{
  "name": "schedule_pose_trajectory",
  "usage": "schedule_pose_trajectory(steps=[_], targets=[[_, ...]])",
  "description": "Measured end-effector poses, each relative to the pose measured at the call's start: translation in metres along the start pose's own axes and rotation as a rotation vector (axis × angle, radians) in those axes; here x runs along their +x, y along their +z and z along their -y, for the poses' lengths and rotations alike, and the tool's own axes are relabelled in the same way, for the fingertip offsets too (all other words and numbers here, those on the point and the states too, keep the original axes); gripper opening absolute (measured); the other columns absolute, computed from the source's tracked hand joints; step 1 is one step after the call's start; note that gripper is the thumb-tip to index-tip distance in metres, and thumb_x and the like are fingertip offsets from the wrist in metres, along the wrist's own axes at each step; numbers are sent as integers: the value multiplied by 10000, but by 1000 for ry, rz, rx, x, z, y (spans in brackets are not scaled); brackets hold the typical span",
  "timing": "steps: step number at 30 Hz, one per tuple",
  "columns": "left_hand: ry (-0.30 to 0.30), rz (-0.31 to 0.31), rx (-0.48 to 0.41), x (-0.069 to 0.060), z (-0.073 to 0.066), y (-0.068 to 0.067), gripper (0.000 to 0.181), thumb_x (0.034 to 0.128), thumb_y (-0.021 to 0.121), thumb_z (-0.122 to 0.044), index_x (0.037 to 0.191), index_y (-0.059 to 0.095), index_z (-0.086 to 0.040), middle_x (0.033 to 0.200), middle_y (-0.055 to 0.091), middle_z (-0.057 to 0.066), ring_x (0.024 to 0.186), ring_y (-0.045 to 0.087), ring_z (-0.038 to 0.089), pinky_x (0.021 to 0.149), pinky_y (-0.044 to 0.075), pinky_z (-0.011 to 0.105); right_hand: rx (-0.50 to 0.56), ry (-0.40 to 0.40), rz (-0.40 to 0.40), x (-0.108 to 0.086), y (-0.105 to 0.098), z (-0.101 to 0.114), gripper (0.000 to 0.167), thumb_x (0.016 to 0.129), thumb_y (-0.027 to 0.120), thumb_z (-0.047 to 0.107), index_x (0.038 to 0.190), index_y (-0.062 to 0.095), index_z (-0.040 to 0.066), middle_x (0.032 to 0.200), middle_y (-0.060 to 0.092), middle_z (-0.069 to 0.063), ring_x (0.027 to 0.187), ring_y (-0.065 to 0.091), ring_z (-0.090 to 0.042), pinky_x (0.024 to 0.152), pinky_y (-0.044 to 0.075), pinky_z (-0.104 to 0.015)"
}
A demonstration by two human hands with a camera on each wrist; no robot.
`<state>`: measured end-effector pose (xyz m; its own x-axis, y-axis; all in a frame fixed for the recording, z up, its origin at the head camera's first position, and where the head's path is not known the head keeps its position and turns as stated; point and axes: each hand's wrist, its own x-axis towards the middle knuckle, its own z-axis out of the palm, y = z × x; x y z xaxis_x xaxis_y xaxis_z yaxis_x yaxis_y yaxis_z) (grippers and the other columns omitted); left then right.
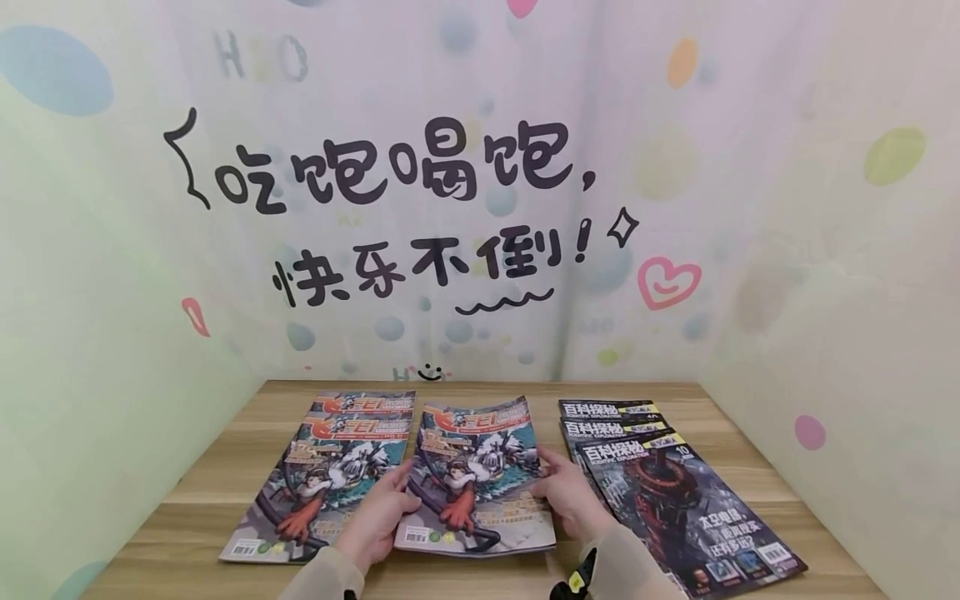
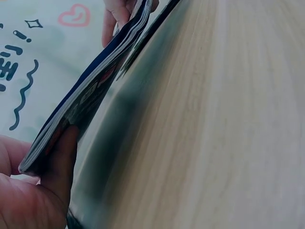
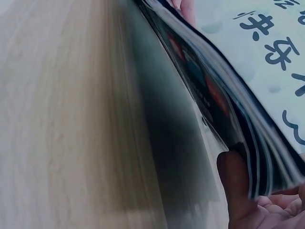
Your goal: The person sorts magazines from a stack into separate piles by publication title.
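In the middle of the head view, a magazine [image 1: 480, 483] with a red-clad figure on its cover is lifted off the table between both hands. My left hand [image 1: 378, 517] grips its left edge, and my right hand [image 1: 573, 496] pinches the right edge. In the left wrist view, the left hand [image 2: 33, 191] has its thumb and fingers on either side of the magazine [image 2: 90, 81]. The right wrist view shows several page layers of the magazine [image 3: 214, 76] between the fingers of the right hand [image 3: 252, 205].
On the left lie overlapping magazines [image 1: 330, 487] with the same cover. To the right, three dark magazines [image 1: 675, 508] overlap in a staggered row. They all rest on a wooden table [image 1: 187, 492], with a printed curtain [image 1: 487, 350] hanging behind it.
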<state>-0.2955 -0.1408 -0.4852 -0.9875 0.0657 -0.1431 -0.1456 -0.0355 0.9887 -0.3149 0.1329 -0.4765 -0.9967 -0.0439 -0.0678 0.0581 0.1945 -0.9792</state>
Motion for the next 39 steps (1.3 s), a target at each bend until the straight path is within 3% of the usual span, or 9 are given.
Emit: schedule_pose_trajectory(steps=[13,18,23,34,39], targets=[[-32,-30,-9,-8,-3,-25,762,843,488,111,1513,134,34,1499,194,338,1344,298,461,1081,300,535,17,-68,6,3,26,5,779,725,582,-149,1457,340,-42,1030,515,-154,897,507,-252,725,451,-304],[-27,-51,0,-13,-5,-38,765,838,490,114,1512,137,36,1501,139,362,1374,206,477,1105,222,559,59,-83,50,5,39,7,789,712,568,-161,1455,323,-62,979,507,-148,843,509,-236,692,456,-287],[-20,-56,-6,-16,-5,-50,772,835,487,124,1516,135,29,1503,52,381,1390,82,495,1116,146,576,82,-88,64,5,50,12,783,716,563,-165,1455,331,-54,1000,518,-157,850,525,-234,691,462,-284],[-8,-70,-11,-26,-8,-76,778,826,480,126,1512,124,38,1496,15,389,1396,48,488,1131,113,555,94,-78,89,4,76,22,784,727,561,-173,1461,314,-55,1160,562,-198,939,572,-249,777,499,-329],[1,-75,-9,-30,-8,-90,777,826,471,122,1509,108,45,1497,7,384,1399,48,480,1136,109,541,114,-70,102,2,92,27,784,729,558,-178,1463,313,-51,1149,558,-189,945,569,-246,805,496,-343]])
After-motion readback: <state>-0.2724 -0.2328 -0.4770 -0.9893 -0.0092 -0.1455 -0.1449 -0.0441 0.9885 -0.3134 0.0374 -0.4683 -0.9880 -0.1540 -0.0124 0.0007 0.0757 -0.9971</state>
